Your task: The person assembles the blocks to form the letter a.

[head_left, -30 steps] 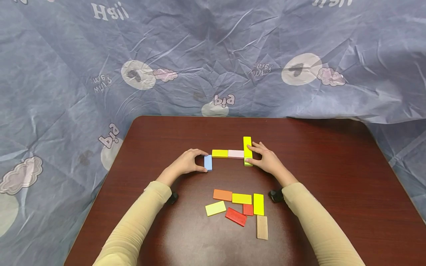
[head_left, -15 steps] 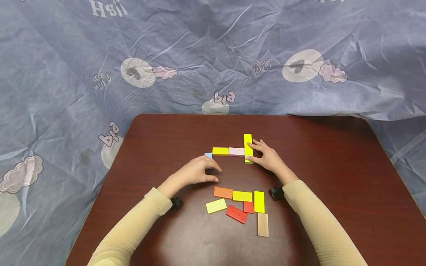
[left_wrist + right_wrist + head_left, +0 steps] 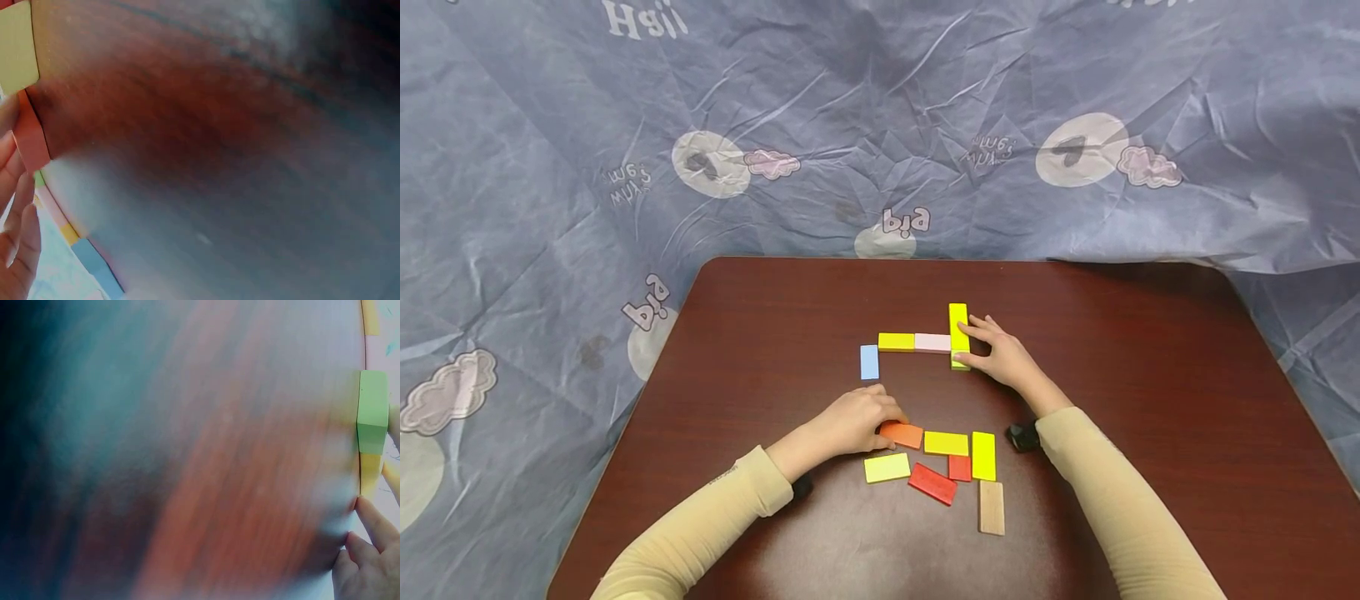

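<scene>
My left hand point(image 3: 857, 419) grips an orange block point(image 3: 904, 434) by its left end, thumb at the near edge and fingers at the far edge. In the left wrist view that orange block point(image 3: 32, 137) shows beside the thumb and fingers. Farther back, my right hand point(image 3: 1002, 357) rests against a yellow block point(image 3: 958, 318) and a light green block point(image 3: 960, 362), with its thumb at the green one and a finger on the yellow. A pink block point(image 3: 932, 342) and another yellow block point(image 3: 897, 342) run leftward from them. A blue block point(image 3: 869, 362) lies at the row's left end.
Nearer me lie a pale yellow block point(image 3: 887, 468), a long red block point(image 3: 932, 484), a small red block point(image 3: 959, 467), two yellow blocks point(image 3: 946, 443) and a plain wooden block point(image 3: 992, 508). A patterned grey-blue cloth point(image 3: 880, 125) hangs behind the table point(image 3: 1150, 375).
My left hand has let go of the blue block, moved toward me and slightly right, and taken hold of the orange block. My right hand stays at the yellow and green blocks.
</scene>
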`<action>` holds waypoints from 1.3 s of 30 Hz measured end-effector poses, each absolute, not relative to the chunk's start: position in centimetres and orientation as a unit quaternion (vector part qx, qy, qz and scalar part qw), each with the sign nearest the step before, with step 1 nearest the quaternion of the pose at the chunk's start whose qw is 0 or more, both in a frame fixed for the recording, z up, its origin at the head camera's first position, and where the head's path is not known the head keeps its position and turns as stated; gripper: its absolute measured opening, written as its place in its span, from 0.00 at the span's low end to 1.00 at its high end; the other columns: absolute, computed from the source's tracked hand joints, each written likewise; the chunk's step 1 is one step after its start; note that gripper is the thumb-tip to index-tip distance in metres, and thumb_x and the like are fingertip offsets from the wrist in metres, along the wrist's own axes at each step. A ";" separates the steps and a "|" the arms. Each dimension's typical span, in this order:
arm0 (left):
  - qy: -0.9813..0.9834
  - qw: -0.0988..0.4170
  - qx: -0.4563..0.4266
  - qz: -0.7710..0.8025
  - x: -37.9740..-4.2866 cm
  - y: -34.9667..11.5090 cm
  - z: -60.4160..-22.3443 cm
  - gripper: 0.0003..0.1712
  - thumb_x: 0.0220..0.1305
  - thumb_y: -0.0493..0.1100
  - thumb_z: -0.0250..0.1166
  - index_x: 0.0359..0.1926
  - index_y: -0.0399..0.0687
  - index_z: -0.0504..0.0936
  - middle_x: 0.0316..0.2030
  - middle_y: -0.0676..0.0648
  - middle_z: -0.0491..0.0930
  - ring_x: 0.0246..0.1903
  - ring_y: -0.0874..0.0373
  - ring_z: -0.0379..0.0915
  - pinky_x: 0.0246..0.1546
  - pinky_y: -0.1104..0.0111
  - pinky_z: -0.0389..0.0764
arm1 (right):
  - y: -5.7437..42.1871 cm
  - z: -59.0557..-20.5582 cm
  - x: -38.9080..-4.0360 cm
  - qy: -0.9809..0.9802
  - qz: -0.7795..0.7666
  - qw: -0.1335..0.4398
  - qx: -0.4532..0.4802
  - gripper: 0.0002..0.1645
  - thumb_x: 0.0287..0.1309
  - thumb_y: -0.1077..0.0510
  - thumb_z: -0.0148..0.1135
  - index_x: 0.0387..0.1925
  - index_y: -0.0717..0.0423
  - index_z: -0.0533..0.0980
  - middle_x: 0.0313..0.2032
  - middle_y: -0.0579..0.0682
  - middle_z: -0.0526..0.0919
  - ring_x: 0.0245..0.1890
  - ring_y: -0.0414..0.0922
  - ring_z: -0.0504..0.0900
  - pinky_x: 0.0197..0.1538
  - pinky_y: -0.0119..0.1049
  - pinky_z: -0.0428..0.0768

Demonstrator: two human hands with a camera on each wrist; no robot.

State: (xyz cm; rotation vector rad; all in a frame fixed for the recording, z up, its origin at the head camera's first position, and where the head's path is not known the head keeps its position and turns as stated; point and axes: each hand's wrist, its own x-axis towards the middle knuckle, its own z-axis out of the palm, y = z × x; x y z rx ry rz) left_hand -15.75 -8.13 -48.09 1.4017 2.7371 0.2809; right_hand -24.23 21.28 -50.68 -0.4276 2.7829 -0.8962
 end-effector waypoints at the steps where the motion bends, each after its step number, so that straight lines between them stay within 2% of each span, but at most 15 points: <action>1: 0.888 0.021 0.449 0.095 -15.9 -8.3 -48.2 0.16 0.54 0.51 0.74 0.45 0.56 0.87 0.39 0.58 0.85 0.39 0.62 0.72 0.43 0.70 0.77 | 21.3 -50.7 -24.2 0.938 -0.302 0.093 -0.144 0.42 0.60 0.45 0.67 0.72 0.51 0.65 0.75 0.60 0.57 0.76 0.62 0.47 0.71 0.66 0.55; 10: 0.911 0.003 0.390 0.135 -18.5 -10.1 -48.6 0.15 0.52 0.46 0.76 0.44 0.54 0.88 0.40 0.57 0.87 0.38 0.60 0.71 0.41 0.70 0.76 | 21.2 -50.7 -24.3 0.938 -0.304 0.094 -0.139 0.41 0.60 0.45 0.67 0.72 0.50 0.65 0.75 0.58 0.58 0.77 0.60 0.47 0.71 0.65 0.56; 14: 0.906 -0.004 0.401 0.133 -19.1 -10.4 -48.7 0.15 0.53 0.44 0.76 0.43 0.54 0.87 0.39 0.56 0.86 0.37 0.60 0.71 0.41 0.69 0.76 | 21.1 -50.7 -24.3 0.937 -0.305 0.097 -0.140 0.41 0.60 0.45 0.67 0.72 0.51 0.65 0.75 0.59 0.57 0.77 0.60 0.47 0.71 0.65 0.55; 21: 0.896 -0.014 0.421 0.143 -19.7 -10.3 -48.7 0.16 0.51 0.50 0.78 0.42 0.55 0.88 0.38 0.57 0.85 0.37 0.60 0.70 0.41 0.70 0.75 | 21.3 -50.6 -24.3 0.938 -0.302 0.093 -0.139 0.42 0.60 0.45 0.67 0.72 0.51 0.65 0.75 0.59 0.57 0.77 0.61 0.47 0.71 0.65 0.55; 39: 0.899 -0.022 0.412 0.147 -20.3 -10.7 -49.2 0.14 0.51 0.48 0.78 0.40 0.55 0.89 0.36 0.58 0.85 0.34 0.61 0.67 0.36 0.71 0.72 | 21.1 -50.4 -24.1 0.937 -0.307 0.096 -0.138 0.41 0.60 0.46 0.67 0.72 0.51 0.65 0.75 0.59 0.57 0.77 0.61 0.46 0.72 0.64 0.55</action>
